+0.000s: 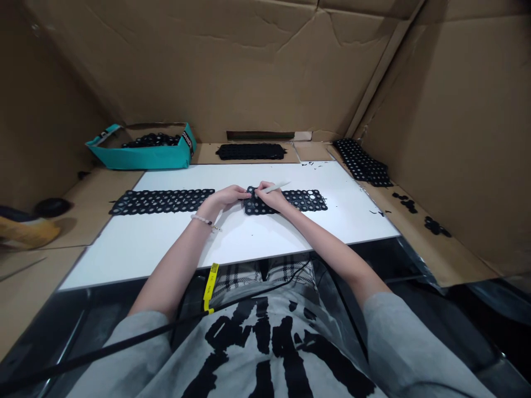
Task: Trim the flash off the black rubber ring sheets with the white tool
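Observation:
My right hand (270, 197) is closed around a thin pale stick-like tool (277, 187), its tip at the left end of a black perforated strip (296, 200) lying on the white board (257, 232). Fingers of my left hand (226, 197) are curled and pinch the strip's left end. A second, longer black perforated strip (161, 201) lies on the board to the left, just beside my left hand.
A teal box (143, 150) with black pieces stands back left. More black perforated sheets lie at the back centre (251, 151) and back right (364, 161). Small black scraps (409, 205) dot the right cardboard. Cardboard walls surround the board. A yellow-tagged black cable (209, 287) crosses my lap.

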Motion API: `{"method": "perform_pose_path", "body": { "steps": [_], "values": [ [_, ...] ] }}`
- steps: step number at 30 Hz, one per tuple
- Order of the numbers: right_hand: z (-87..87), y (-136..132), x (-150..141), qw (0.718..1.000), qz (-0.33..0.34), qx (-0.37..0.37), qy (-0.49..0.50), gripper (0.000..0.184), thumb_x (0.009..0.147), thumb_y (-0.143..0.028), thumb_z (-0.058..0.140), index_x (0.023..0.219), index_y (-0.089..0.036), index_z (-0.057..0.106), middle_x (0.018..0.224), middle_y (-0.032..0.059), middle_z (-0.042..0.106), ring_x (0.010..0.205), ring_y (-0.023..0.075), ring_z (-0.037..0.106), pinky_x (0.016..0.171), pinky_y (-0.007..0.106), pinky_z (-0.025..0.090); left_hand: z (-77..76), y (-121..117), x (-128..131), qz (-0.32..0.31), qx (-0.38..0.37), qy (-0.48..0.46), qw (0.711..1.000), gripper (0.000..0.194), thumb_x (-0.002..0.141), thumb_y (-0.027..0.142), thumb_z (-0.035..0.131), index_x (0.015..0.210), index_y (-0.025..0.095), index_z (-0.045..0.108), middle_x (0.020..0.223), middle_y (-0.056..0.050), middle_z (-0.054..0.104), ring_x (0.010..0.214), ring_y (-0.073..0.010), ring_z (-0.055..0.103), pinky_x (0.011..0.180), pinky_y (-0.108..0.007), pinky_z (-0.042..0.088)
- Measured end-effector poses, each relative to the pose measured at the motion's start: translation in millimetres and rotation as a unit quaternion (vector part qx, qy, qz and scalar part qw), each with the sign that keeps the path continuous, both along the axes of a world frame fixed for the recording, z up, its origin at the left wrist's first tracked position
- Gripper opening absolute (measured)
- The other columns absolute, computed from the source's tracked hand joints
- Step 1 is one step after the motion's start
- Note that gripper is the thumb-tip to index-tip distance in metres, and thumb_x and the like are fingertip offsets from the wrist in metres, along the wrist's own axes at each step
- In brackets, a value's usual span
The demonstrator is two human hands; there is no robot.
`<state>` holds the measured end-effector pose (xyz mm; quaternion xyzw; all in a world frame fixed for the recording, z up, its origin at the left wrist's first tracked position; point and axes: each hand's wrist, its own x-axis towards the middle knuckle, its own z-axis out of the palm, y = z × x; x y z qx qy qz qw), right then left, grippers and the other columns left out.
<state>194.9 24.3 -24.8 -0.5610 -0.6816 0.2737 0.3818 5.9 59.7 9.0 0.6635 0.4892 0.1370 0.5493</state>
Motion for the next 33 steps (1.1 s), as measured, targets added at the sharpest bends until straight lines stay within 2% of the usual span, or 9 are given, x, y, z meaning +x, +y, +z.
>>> {"method": "perform_pose_path", "body": {
  "steps": [4, 7, 11, 16, 18, 21, 25, 30, 33],
  "values": [
    [-1.4, -2.1, -6.8, 0.999, 0.003, 0.029, -0.046, 0.018, 0.087, -0.036, 0.050, 0.078, -0.022, 0.057, 0.083, 0.0016, 0.065, 0.088, 0.0197, 0.058, 0.082, 0.031, 0.039, 2.7, 1.6, -1.6, -0.003, -0.013, -0.009, 1.000, 0.037, 0.062, 0.041, 0.084, 0.062, 0.017, 0.057, 0.053, 0.003, 0.045, 0.048, -0.0095, 0.036, 0.044, -0.024, 0.026],
    [-2.0, -0.6, -6.6, 0.999, 0.007, 0.032, -0.043, 0.019, 0.089, -0.036, 0.050, 0.078, -0.022, 0.057, 0.083, 0.0017, 0.065, 0.087, 0.0198, 0.057, 0.081, 0.030, 0.038, 6.7, 2.7, -3.6, -0.014, -0.017, 0.000, 1.000, 0.039, 0.061, 0.042, 0.086, 0.062, 0.017, 0.056, 0.051, 0.004, 0.041, 0.047, -0.0087, 0.033, 0.042, -0.024, 0.024],
    [-2.1, 0.1, -5.7, 0.999, 0.006, 0.044, -0.031, 0.020, 0.089, -0.037, 0.051, 0.077, -0.022, 0.056, 0.081, 0.0012, 0.064, 0.085, 0.0196, 0.057, 0.078, 0.029, 0.038, 9.8, 3.6, -4.9, -0.034, -0.033, -0.017, 0.999, 0.041, 0.059, 0.044, 0.087, 0.062, 0.016, 0.056, 0.056, 0.002, 0.048, 0.052, -0.0103, 0.040, 0.046, -0.025, 0.029],
    [-2.3, -2.2, -7.7, 0.998, 0.004, 0.049, -0.039, 0.018, 0.088, -0.035, 0.053, 0.076, -0.022, 0.055, 0.079, 0.0001, 0.062, 0.082, 0.0187, 0.056, 0.078, 0.029, 0.037, 8.8, 4.6, -5.9, -0.045, -0.041, 0.002, 0.998, 0.044, 0.052, 0.045, 0.087, 0.062, 0.017, 0.054, 0.060, 0.001, 0.049, 0.057, -0.0129, 0.044, 0.053, -0.027, 0.034],
    [-3.3, -1.7, -6.9, 0.998, 0.004, 0.048, -0.032, 0.017, 0.088, -0.035, 0.053, 0.076, -0.022, 0.055, 0.078, -0.0005, 0.062, 0.082, 0.0180, 0.055, 0.078, 0.029, 0.037, 8.1, 4.6, -7.2, -0.053, -0.023, 0.013, 0.998, 0.044, 0.054, 0.048, 0.085, 0.065, 0.018, 0.055, 0.061, 0.001, 0.050, 0.059, -0.0137, 0.044, 0.054, -0.027, 0.034],
    [-5.6, 1.5, -3.6, 0.999, 0.007, 0.041, 0.005, 0.019, 0.086, -0.036, 0.053, 0.074, -0.022, 0.054, 0.075, -0.0019, 0.060, 0.080, 0.0166, 0.055, 0.077, 0.027, 0.038, 8.3, 5.0, -10.1, -0.071, 0.056, 0.042, 0.995, 0.041, 0.062, 0.053, 0.078, 0.071, 0.018, 0.059, 0.062, 0.002, 0.049, 0.058, -0.0131, 0.041, 0.055, -0.027, 0.031],
    [-4.7, 6.2, 1.0, 0.997, 0.020, 0.022, 0.066, 0.023, 0.083, -0.040, 0.053, 0.070, -0.021, 0.053, 0.071, -0.0031, 0.058, 0.075, 0.0154, 0.055, 0.074, 0.027, 0.039, 9.9, 5.5, -11.9, -0.114, 0.135, 0.119, 0.977, 0.040, 0.063, 0.055, 0.074, 0.065, 0.019, 0.057, 0.060, 0.002, 0.048, 0.057, -0.0135, 0.039, 0.055, -0.028, 0.029],
    [7.5, 5.3, 8.0, 0.991, 0.014, 0.082, 0.102, 0.023, 0.081, -0.042, 0.056, 0.071, -0.021, 0.056, 0.081, 0.0001, 0.063, 0.083, 0.0167, 0.058, 0.079, 0.027, 0.042, 8.1, 3.6, -10.4, -0.093, 0.157, 0.165, 0.969, 0.037, 0.059, 0.052, 0.071, 0.057, 0.020, 0.053, 0.056, 0.001, 0.047, 0.057, -0.0151, 0.040, 0.056, -0.029, 0.029],
    [13.7, 2.9, 13.6, 0.992, -0.008, 0.060, 0.109, 0.025, 0.083, -0.044, 0.055, 0.073, -0.022, 0.056, 0.065, -0.0031, 0.058, 0.067, 0.0156, 0.056, 0.070, 0.027, 0.041, 6.1, 4.0, -12.3, -0.089, 0.144, 0.150, 0.974, 0.038, 0.059, 0.053, 0.070, 0.057, 0.020, 0.052, 0.056, 0.001, 0.047, 0.057, -0.0151, 0.040, 0.056, -0.029, 0.029]
  ]
}}
